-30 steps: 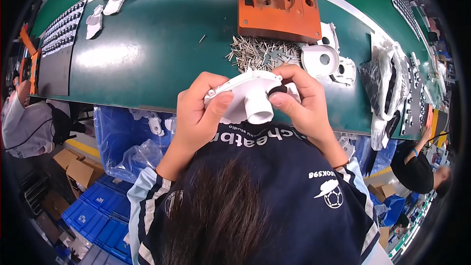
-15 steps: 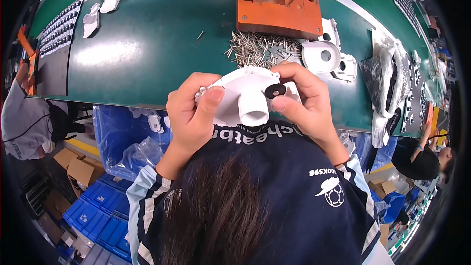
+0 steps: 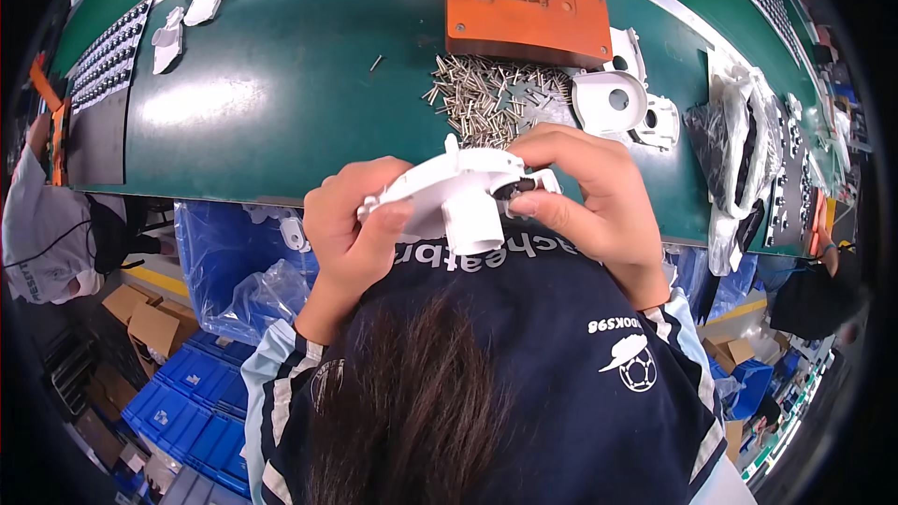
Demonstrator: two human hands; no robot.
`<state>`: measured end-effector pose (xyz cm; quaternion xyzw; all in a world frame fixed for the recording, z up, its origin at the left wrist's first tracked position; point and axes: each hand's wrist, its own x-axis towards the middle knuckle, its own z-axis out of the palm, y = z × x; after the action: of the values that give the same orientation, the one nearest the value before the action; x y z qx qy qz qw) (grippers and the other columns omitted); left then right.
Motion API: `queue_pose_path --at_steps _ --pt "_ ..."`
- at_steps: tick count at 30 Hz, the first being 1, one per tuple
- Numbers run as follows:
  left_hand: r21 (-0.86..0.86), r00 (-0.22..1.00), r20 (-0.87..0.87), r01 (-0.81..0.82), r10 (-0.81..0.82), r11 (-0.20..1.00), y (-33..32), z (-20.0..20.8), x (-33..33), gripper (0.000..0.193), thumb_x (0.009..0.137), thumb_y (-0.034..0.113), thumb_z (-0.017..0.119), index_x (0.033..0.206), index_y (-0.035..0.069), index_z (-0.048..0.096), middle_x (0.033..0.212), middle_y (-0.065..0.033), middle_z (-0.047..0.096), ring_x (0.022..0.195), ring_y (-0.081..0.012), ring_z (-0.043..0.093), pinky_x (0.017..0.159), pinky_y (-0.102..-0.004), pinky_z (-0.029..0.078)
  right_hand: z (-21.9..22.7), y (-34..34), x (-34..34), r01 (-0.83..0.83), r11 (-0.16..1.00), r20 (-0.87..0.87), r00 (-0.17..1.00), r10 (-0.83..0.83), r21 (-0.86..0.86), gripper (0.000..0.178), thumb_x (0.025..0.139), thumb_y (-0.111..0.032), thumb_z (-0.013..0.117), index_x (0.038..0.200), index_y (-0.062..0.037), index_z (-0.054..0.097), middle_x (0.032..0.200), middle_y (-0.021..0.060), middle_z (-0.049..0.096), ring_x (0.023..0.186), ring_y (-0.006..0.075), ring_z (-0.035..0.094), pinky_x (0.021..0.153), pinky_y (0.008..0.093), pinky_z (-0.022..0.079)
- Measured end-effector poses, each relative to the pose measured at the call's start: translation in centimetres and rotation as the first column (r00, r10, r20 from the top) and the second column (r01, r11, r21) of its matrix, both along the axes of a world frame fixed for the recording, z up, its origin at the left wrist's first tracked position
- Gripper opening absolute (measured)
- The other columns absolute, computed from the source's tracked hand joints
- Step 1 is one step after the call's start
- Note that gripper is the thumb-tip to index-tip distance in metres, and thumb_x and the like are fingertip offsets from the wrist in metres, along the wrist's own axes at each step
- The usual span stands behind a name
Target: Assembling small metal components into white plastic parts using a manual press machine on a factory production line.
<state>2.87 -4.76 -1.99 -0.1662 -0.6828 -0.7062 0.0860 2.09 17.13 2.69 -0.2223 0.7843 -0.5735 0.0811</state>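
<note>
From my distant seat I watch the wearer's two bare hands meet just below the middle of the frame. Between them is a white plastic housing (image 3: 426,192) with a curved rim and a short round tube (image 3: 473,226), whose open end faces the lower edge. It is held up off the dark green tabletop (image 3: 281,136), in front of the wearer's navy shirt (image 3: 552,355).

I see the left hand (image 3: 351,229) clamped on the housing's left end, thumb on the near face, fingers behind. The right hand (image 3: 599,192) grips the right end, its thumb just beside a small dark round piece (image 3: 513,188) next to the tube. I cannot tell whether that thumb presses on it, since the fingers partly hide the spot.

Just beyond the housing I have a heap of thin silver metal fasteners (image 3: 482,98), with one loose fastener (image 3: 376,64) apart from it toward the left. An orange block with recesses and holes (image 3: 524,5) stands at the top centre, behind the heap. Right of the heap lie white plastic shells with round holes (image 3: 599,101); more white tubed parts (image 3: 203,2) lie in the upper left. A blue bin lined with clear plastic (image 3: 215,257) sits left of the wearer, below the table edge.
</note>
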Motion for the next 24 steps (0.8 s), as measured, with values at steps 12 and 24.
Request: queue_pose_path --at_steps 12,24 --pt "0.537 0.798 0.218 0.382 -0.561 0.752 0.4 1.9 -0.3 0.049 0.089 0.044 0.051 0.100 -0.004 0.052 0.110 -0.0193 0.055 0.091 -0.0214 0.058 0.078 -0.0309 0.045 0.1 0.6 -0.6 -0.101 0.993 -0.289 0.951 0.113 0.057 0.040 0.069 -0.014 0.072 0.104 0.0013 0.061 0.088 0.0115 0.062 0.076 0.0206 0.060 0.065 0.0280 0.046" --pt "0.247 0.869 0.319 0.308 -0.377 0.919 2.8 1.7 -0.6 0.081 0.081 0.046 0.061 0.137 0.001 0.022 0.125 -0.0147 0.042 0.113 -0.0238 0.048 0.093 -0.0357 0.040 -1.1 -1.4 0.0 0.099 0.995 -0.055 0.993 -0.100 -0.016 0.092 0.058 -0.034 0.084 0.130 -0.0014 0.038 0.109 0.0140 0.051 0.097 0.0262 0.054 0.082 0.0344 0.045"
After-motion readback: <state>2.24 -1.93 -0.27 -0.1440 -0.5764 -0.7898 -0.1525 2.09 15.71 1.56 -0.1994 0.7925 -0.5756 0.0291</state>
